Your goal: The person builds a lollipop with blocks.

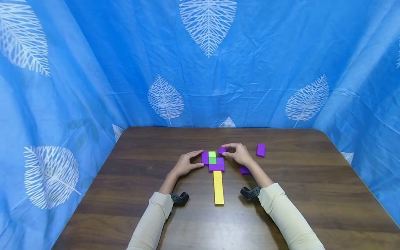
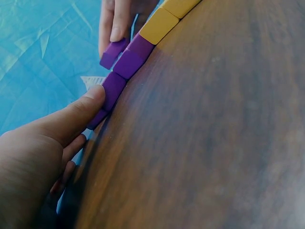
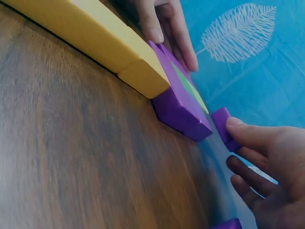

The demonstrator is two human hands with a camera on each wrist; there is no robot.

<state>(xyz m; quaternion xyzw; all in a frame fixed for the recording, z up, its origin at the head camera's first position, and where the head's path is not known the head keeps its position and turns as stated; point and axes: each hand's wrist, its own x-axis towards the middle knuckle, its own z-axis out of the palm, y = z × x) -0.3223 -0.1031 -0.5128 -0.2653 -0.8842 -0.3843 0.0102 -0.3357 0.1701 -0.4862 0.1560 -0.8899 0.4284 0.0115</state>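
We see the right hand (image 1: 239, 154) with its fingers pinching a small purple rectangular block (image 1: 222, 150), material uncertain, just right of the two-toned green block (image 1: 212, 157) and apart from it; the left hand's fingers pinch the upright-lying purple oblong block (image 1: 205, 158) at the cluster's left edge on the dark brown wood-grain counter (image 1: 150, 146); if we lowered the small block askew, it could knock the green block or catch on the purple crosswise block (image 1: 216, 167) nearer us; uneven pressure from our left fingers could swivel their block and open a seam; a shove towards us might skew the long yellow bar (image 1: 218, 191), since we see no fastening; our right forearm could nudge the partly hidden purple block (image 1: 244, 170) beside it.
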